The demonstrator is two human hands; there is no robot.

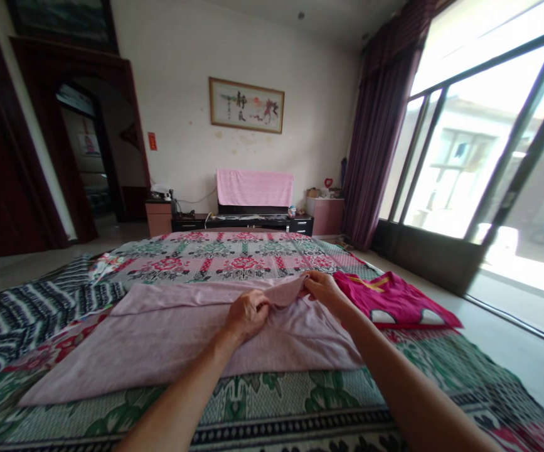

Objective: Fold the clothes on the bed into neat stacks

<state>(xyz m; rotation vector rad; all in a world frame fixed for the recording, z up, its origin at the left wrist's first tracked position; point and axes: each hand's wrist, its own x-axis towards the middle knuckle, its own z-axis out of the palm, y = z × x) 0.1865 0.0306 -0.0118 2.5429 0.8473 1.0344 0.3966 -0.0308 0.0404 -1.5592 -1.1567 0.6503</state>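
Note:
A pale pink garment (159, 339) lies spread across the patterned bedspread (243, 248) in front of me. Near its right part, my left hand (249, 314) is closed with the fingertips pinching the cloth. My right hand (321, 287) grips a raised flap of the same garment a little farther right and away from me. Between the two hands the fabric is lifted and creased. Just right of my right hand sits a folded magenta garment (394, 300) with yellow and white patches.
A black-and-white patterned cloth (41, 314) lies crumpled at the left. Beyond the bed stands a low black cabinet (194, 224), with a pink cloth (255, 187) draped over something on it. Glass doors (460, 169) and a purple curtain (378, 150) are at the right.

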